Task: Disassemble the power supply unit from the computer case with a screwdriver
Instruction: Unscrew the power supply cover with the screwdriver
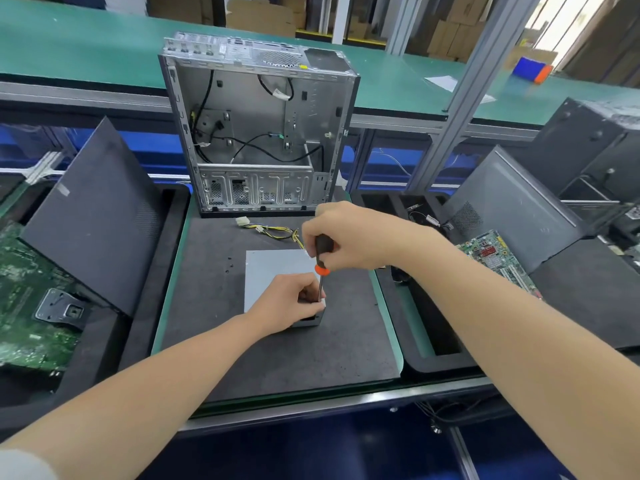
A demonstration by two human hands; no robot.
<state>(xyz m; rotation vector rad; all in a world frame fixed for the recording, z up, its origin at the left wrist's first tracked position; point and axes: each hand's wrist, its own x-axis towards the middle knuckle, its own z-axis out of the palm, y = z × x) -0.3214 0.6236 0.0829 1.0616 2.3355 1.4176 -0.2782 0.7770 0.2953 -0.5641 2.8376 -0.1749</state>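
The grey power supply unit [273,271] lies flat on the dark foam mat [277,348], its yellow and black cable bundle [273,232] trailing toward the case. My right hand [349,237] grips the black and orange handle of a screwdriver [322,258], held upright with its tip at the unit's near right corner. My left hand [287,303] holds that corner and pinches around the shaft near the tip. The open computer case [256,133] stands upright behind the unit, with loose black cables inside.
A black side panel [93,220] leans at the left over a green circuit board [27,299]. Another panel [512,209] and a circuit board [498,258] sit in the right tray. More dark cases [595,147] stand far right. An aluminium post [450,98] rises behind.
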